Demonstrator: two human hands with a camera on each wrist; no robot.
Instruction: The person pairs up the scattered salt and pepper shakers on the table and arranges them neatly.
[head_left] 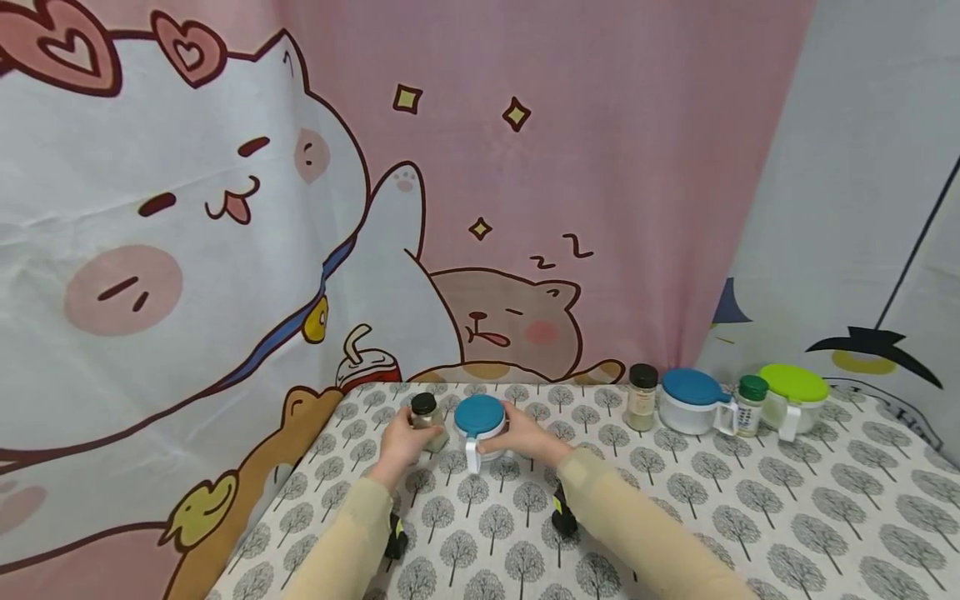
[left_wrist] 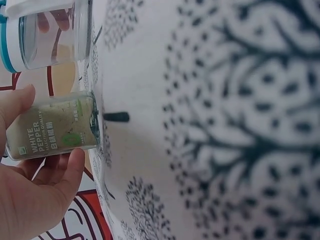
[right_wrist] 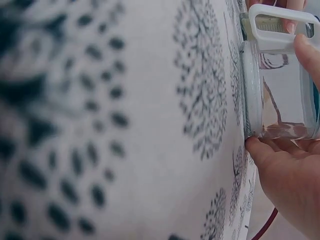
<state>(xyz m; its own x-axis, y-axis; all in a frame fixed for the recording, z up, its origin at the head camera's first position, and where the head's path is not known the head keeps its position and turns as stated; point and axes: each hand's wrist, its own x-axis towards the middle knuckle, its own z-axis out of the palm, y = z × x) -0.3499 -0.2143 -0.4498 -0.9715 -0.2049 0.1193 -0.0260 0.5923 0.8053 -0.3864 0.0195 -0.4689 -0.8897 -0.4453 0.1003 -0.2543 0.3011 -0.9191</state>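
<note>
The fingers of the left hand grasp the pepper just left of the pot on the surface, those of the right hand grasp the pot, seemingly a positioning step whose next move calls for steady, level grips.

Blue lid, tree-print cloth, seemingly beige powder

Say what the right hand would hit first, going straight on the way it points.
The right hand already holds the blue-lidded container; carrying it on leftward and forward, it would probably meet the white pepper bottle first, though depth is unclear.
</note>
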